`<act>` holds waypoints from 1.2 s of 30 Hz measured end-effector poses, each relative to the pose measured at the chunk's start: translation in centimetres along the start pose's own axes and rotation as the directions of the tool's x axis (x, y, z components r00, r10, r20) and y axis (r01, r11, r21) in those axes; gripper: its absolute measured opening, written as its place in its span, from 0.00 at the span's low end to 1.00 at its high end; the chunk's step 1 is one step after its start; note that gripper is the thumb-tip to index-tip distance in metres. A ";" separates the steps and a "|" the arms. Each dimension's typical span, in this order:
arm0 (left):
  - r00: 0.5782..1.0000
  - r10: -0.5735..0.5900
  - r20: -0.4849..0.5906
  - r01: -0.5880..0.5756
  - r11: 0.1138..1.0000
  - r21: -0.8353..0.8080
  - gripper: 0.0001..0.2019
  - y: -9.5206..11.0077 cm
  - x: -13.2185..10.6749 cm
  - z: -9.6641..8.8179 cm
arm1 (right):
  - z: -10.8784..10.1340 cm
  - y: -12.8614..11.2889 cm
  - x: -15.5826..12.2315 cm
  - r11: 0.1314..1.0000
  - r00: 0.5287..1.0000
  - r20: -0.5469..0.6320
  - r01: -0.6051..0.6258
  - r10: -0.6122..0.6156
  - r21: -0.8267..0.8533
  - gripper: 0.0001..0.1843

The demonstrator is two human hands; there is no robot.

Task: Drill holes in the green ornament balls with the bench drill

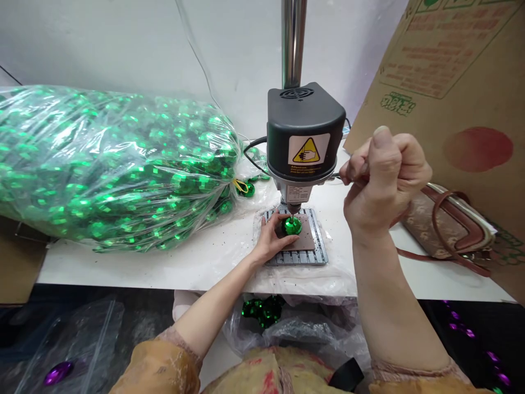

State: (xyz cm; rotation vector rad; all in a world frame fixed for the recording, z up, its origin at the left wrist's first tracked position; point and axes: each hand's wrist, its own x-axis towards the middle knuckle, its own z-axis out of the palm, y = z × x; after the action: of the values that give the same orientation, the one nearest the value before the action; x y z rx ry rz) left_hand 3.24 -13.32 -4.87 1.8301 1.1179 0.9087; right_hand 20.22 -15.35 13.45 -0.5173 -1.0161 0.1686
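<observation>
One drill press stands mid-bench, near the front edge. One green bead sits on its base plate under the bit, pinched by the left hand, fingers narrow. The right hand is fisted on one lever, mostly hidden. One bag of green beads lies at the left end, too many to count. One handbag sits at the right end, partly hidden by the wrist.

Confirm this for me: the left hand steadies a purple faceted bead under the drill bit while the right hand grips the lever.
Not quite. The bead is green, not purple. The head view shows the left hand steadying a green faceted bead under the drill bit while the right hand grips the lever.
</observation>
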 end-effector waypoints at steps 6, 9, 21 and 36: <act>1.000 0.007 0.021 -0.008 0.999 0.035 0.28 -0.3 -0.2 0.0 | -0.1 0.1 0.1 1.000 1.000 -0.001 -0.018 0.018 0.001 0.23; 1.000 0.014 0.016 -0.015 0.999 0.048 0.29 -0.5 -0.2 0.1 | -0.1 0.0 0.1 1.000 1.000 0.001 -0.031 0.031 0.003 0.23; 1.000 0.014 0.014 -0.014 0.999 0.043 0.29 -0.7 -0.4 0.2 | -0.8 0.2 -2.5 0.988 0.989 0.006 0.150 -0.150 0.039 0.28; 1.000 0.019 0.018 -0.020 0.998 0.058 0.29 -0.5 -0.4 0.2 | -1.5 1.2 -3.5 0.970 0.972 -0.005 0.235 -0.235 0.067 0.27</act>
State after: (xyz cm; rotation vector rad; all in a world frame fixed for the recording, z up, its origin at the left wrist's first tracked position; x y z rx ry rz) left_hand 3.05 -13.55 -5.48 1.8959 1.1280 0.8785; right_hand 19.80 -16.10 9.57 -0.3322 -1.0624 -0.0083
